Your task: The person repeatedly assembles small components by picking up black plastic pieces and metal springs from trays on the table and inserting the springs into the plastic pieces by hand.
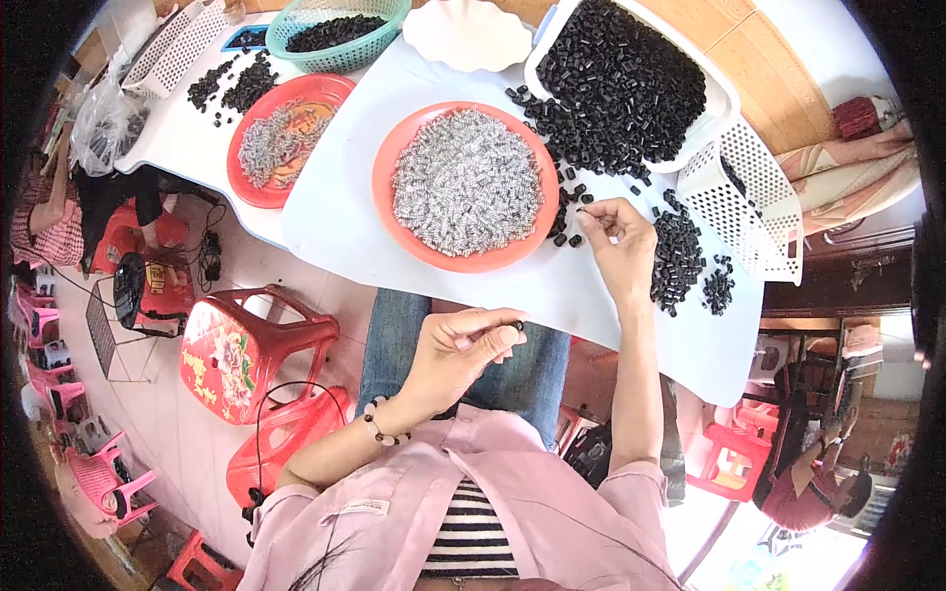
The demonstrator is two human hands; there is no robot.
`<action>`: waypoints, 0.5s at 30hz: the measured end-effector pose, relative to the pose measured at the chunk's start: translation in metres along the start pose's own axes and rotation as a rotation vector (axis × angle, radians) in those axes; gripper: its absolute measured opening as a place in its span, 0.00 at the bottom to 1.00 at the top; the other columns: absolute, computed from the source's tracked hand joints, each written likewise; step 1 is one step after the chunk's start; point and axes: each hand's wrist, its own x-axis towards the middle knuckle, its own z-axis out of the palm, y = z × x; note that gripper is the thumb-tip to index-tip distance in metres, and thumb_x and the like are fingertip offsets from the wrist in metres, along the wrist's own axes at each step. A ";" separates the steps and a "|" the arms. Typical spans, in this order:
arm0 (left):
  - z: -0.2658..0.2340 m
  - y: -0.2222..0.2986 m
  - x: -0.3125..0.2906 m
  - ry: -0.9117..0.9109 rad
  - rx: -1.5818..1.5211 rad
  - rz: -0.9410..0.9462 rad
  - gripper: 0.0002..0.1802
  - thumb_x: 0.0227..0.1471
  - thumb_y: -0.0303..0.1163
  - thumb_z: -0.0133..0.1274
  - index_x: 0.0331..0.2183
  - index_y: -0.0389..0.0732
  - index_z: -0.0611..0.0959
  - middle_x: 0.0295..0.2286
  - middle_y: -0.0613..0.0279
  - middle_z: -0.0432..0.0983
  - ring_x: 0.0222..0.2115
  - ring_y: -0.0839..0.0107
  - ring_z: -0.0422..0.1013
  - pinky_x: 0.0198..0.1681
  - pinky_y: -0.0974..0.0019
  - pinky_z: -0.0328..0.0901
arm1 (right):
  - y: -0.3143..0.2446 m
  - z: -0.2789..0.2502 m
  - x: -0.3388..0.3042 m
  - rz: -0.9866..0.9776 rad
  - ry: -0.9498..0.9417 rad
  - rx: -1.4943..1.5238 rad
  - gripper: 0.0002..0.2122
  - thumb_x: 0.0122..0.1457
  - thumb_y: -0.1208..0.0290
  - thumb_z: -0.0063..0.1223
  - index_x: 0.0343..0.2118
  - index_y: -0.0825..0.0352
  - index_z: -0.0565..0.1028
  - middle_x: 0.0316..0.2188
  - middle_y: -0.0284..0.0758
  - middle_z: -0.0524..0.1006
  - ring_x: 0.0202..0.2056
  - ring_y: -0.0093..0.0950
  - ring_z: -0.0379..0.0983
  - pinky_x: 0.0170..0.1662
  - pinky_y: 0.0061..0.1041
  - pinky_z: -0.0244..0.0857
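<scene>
Above my lap, my left hand pinches a small black plastic cap between thumb and forefinger. My right hand is over the table, just right of a round orange-red plate. Its thumb and forefinger are closed together beside loose black plastic pieces. Whatever lies between those fingertips is too small to make out. A heap of small silver metal springs fills the plate. Farther back, a white tray is piled with black plastic pieces, some spilled over its near edge.
At the right stand a perforated white basket and more black pieces. A second red plate of springs, a green basket and a scalloped white dish are farther back. Red stools stand at the left; other people sit nearby.
</scene>
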 end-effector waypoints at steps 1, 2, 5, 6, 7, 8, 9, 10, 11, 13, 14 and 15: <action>0.001 0.002 0.000 0.001 0.000 0.000 0.15 0.57 0.29 0.58 0.46 0.35 0.83 0.30 0.64 0.80 0.27 0.83 0.69 0.31 0.78 0.65 | 0.002 -0.001 -0.002 0.008 0.003 0.151 0.06 0.54 0.77 0.63 0.33 0.71 0.78 0.25 0.29 0.79 0.26 0.15 0.71 0.32 0.15 0.65; 0.002 0.004 -0.001 0.011 0.001 -0.006 0.15 0.57 0.30 0.59 0.45 0.35 0.83 0.29 0.64 0.80 0.27 0.83 0.69 0.31 0.78 0.65 | -0.001 -0.006 -0.006 0.053 -0.037 0.282 0.06 0.55 0.77 0.63 0.32 0.71 0.78 0.24 0.29 0.79 0.26 0.15 0.71 0.32 0.15 0.64; 0.004 0.004 0.000 0.022 0.020 0.025 0.15 0.56 0.30 0.59 0.45 0.35 0.83 0.28 0.64 0.80 0.26 0.83 0.70 0.31 0.78 0.66 | -0.015 -0.017 -0.026 0.124 -0.133 0.636 0.06 0.55 0.79 0.62 0.34 0.71 0.76 0.25 0.28 0.77 0.27 0.15 0.70 0.32 0.14 0.62; 0.005 0.004 0.001 0.020 0.041 0.063 0.15 0.56 0.30 0.59 0.45 0.35 0.83 0.28 0.65 0.80 0.26 0.83 0.70 0.30 0.78 0.66 | -0.021 -0.019 -0.035 0.127 -0.156 0.731 0.07 0.55 0.79 0.61 0.35 0.70 0.76 0.26 0.28 0.77 0.27 0.15 0.70 0.32 0.14 0.62; 0.007 0.005 0.001 0.023 0.041 0.062 0.15 0.56 0.30 0.59 0.45 0.35 0.83 0.28 0.65 0.80 0.26 0.83 0.70 0.30 0.78 0.66 | -0.025 -0.018 -0.043 0.146 -0.182 0.825 0.08 0.55 0.78 0.62 0.37 0.71 0.76 0.27 0.30 0.77 0.27 0.17 0.70 0.33 0.16 0.63; 0.008 0.008 0.001 0.014 0.061 0.056 0.15 0.56 0.29 0.59 0.44 0.34 0.84 0.28 0.64 0.80 0.26 0.83 0.70 0.30 0.78 0.66 | -0.029 -0.017 -0.051 0.167 -0.200 0.844 0.08 0.55 0.77 0.62 0.37 0.71 0.76 0.27 0.31 0.77 0.27 0.18 0.70 0.33 0.17 0.63; 0.010 0.010 0.002 0.004 0.081 0.049 0.14 0.55 0.29 0.59 0.44 0.34 0.84 0.28 0.64 0.80 0.26 0.83 0.70 0.30 0.78 0.66 | -0.032 -0.018 -0.058 0.188 -0.216 0.863 0.09 0.55 0.76 0.63 0.36 0.71 0.76 0.27 0.31 0.77 0.27 0.19 0.70 0.34 0.18 0.64; 0.011 0.008 0.003 0.003 0.082 0.048 0.14 0.55 0.29 0.59 0.44 0.34 0.84 0.28 0.64 0.80 0.26 0.83 0.70 0.30 0.78 0.66 | -0.029 -0.019 -0.064 0.211 -0.249 0.924 0.09 0.56 0.75 0.63 0.36 0.71 0.76 0.28 0.34 0.78 0.28 0.20 0.71 0.35 0.19 0.64; 0.012 0.004 0.004 -0.007 0.080 0.067 0.14 0.55 0.29 0.60 0.44 0.34 0.84 0.28 0.64 0.80 0.26 0.83 0.70 0.30 0.78 0.66 | -0.029 -0.018 -0.070 0.216 -0.256 0.992 0.08 0.56 0.75 0.62 0.36 0.71 0.76 0.28 0.35 0.78 0.28 0.21 0.71 0.35 0.19 0.65; 0.015 0.003 0.005 -0.020 0.079 0.082 0.14 0.55 0.29 0.60 0.43 0.34 0.84 0.28 0.64 0.80 0.26 0.83 0.70 0.30 0.78 0.66 | -0.034 -0.014 -0.081 0.233 -0.233 1.072 0.07 0.57 0.75 0.61 0.35 0.71 0.76 0.29 0.38 0.79 0.28 0.22 0.71 0.35 0.20 0.65; 0.017 0.004 0.005 -0.018 0.077 0.085 0.14 0.55 0.29 0.60 0.43 0.34 0.84 0.29 0.64 0.79 0.27 0.82 0.70 0.30 0.78 0.66 | -0.037 -0.013 -0.086 0.236 -0.230 1.073 0.07 0.57 0.75 0.61 0.35 0.71 0.76 0.29 0.38 0.79 0.28 0.22 0.71 0.35 0.20 0.65; 0.018 0.005 0.004 -0.014 0.075 0.089 0.14 0.55 0.29 0.60 0.43 0.34 0.84 0.29 0.64 0.79 0.27 0.82 0.71 0.31 0.77 0.66 | -0.040 -0.013 -0.091 0.258 -0.231 1.108 0.07 0.56 0.75 0.62 0.34 0.70 0.76 0.29 0.38 0.79 0.27 0.23 0.71 0.35 0.21 0.66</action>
